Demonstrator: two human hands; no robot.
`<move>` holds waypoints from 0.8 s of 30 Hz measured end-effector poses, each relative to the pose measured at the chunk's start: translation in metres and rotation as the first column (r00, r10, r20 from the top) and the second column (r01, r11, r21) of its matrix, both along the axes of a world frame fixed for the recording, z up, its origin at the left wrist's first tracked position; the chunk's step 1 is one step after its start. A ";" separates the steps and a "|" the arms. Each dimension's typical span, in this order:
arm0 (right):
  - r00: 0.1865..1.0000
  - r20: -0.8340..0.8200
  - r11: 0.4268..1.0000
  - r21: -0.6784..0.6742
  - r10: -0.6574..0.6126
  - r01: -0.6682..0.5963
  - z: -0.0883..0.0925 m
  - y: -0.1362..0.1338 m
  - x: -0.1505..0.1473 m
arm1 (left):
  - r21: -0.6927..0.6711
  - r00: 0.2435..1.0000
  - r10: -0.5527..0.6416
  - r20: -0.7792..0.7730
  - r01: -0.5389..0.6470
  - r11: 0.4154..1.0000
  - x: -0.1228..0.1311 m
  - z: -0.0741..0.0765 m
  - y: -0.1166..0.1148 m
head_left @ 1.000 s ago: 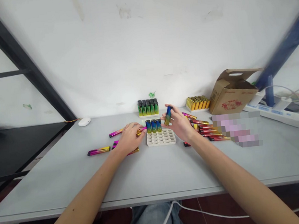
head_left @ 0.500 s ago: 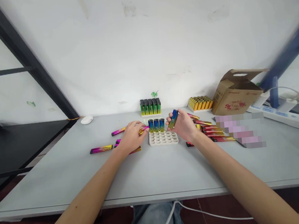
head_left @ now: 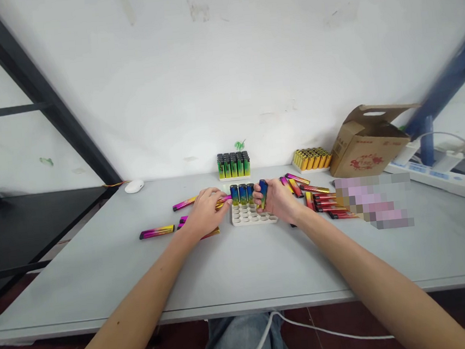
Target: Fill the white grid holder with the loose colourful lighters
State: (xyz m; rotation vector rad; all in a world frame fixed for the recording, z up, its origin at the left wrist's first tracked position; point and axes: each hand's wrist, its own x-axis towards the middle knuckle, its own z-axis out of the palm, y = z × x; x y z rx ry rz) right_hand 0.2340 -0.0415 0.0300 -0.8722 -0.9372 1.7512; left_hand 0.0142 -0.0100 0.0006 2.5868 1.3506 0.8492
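A white tray [head_left: 254,216] with rows of holes lies in front of me. Several blue-and-gold lighters [head_left: 242,194] stand upright in its back row. My right hand [head_left: 279,198] grips another blue-and-gold lighter [head_left: 263,189], nearly upright over the tray's back right part; its lower end is partly hidden by my fingers. At the tray's left edge, my left hand [head_left: 205,213] lies over purple-and-yellow lighters [head_left: 184,204] with the fingers loosely bent and apart. One purple lighter shows between its thumb and forefinger, apparently not gripped.
Behind stands a tray of green lighters [head_left: 234,166]; to its right, yellow lighters [head_left: 312,159] and an open cardboard box [head_left: 367,148]. Red-and-gold lighters [head_left: 329,202] lie right of my right hand. A power strip [head_left: 434,179] is at the far right, a white round case [head_left: 134,186] at back left.
My right hand has moved left and slightly down with the blue-and-gold lighter, from beside the tray to over it, turning the lighter more upright. My left hand has stayed put.
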 end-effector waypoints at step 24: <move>0.990 -0.091 0.994 0.026 -0.107 0.109 -0.004 0.000 -0.004 | -0.016 1.000 -0.022 -0.016 0.021 1.000 0.000 0.000 0.000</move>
